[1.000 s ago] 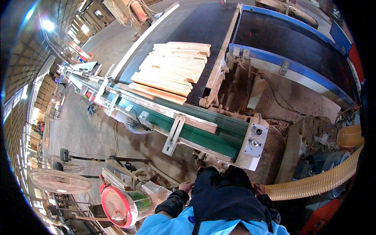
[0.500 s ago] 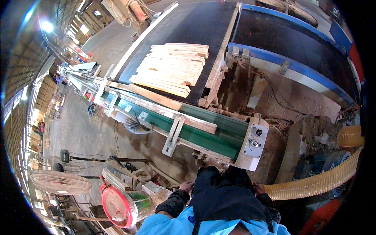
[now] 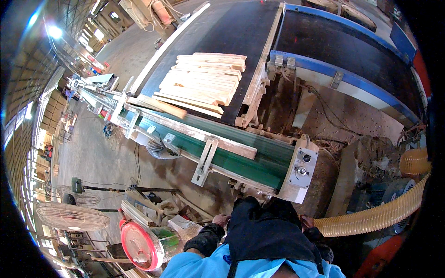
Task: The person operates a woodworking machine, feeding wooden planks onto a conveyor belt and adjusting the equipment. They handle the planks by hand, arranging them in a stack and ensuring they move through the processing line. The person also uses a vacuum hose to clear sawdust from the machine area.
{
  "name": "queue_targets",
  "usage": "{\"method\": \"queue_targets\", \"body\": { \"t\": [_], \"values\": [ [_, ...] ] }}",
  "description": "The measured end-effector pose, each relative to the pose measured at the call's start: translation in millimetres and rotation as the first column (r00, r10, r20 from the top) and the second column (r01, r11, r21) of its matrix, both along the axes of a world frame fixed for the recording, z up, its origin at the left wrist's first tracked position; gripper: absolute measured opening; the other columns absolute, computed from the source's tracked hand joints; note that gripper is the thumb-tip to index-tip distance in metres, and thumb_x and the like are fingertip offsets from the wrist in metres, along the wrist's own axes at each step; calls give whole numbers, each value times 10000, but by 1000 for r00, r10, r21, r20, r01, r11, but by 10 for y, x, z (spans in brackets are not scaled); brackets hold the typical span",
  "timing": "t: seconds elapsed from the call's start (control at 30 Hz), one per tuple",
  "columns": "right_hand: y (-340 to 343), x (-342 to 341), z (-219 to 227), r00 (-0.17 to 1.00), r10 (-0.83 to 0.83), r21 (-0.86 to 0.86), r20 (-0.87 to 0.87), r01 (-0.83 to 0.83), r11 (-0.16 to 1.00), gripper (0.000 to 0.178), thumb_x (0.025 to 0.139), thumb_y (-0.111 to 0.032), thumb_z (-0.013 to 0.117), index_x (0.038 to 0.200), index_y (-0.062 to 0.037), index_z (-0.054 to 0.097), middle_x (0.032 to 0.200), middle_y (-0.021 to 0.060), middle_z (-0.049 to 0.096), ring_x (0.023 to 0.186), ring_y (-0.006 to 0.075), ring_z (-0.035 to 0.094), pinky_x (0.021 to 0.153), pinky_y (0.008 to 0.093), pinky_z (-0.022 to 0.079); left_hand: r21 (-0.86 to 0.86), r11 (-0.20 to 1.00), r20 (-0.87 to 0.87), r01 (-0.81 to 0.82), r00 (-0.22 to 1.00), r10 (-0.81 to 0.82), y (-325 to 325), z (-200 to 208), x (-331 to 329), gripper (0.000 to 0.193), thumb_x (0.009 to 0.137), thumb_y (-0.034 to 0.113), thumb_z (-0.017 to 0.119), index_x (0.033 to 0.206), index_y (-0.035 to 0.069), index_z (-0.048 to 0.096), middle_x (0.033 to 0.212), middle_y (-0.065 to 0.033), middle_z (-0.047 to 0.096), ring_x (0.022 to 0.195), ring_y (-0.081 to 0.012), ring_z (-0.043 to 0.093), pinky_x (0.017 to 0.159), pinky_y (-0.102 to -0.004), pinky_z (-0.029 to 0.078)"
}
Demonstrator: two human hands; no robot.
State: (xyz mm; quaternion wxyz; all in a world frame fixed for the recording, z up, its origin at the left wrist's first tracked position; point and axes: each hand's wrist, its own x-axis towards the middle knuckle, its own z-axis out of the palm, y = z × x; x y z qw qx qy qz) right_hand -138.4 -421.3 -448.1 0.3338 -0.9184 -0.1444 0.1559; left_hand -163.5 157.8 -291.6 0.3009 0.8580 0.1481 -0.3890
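My left hand rests low at the left edge of my dark apron, its fingers mostly out of sight against the cloth. At the apron's right edge, my right hand shows only in part, in shadow beside a ribbed yellow hose. Neither hand touches the wood. In front of me runs a green conveyor belt with a straight guide rail along it. A loose wooden strip lies at the belt's far side. Beyond it, several pale wooden strips lie side by side on a wide black belt.
A control box with knobs caps the conveyor's right end. A slotted metal bracket crosses its near edge. At left stand a red-rimmed bucket and a fan. A blue-framed black belt lies far right.
The loose strip by the green belt has slid left, away from the control box. The strips on the black belt have shifted slightly nearer. Both hands have stayed in place.
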Motion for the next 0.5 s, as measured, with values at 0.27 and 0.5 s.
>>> {"method": "queue_targets", "body": {
  "t": [0.27,0.5],
  "values": [
    [136,107,659,997,12,-247,-81,-31,969,270,888,-306,599,857,-71,729,860,183,711,813,389,708,668,506,533,94,965,69,246,965,-252,-36,66,-11,350,1045,327,520,1338,272,702,1292,-135,725,1195,-357,666,1011,-415,544],
    [144,50,661,998,-55,86,36,52,995,352,987,-348,602,821,-53,699,729,108,656,736,308,680,633,469,487,81,982,21,170,985,-172,-54,207,-29,322,994,330,593,1276,258,732,1263,-160,719,1159,-381,670,979,-437,551]
  ]
}}
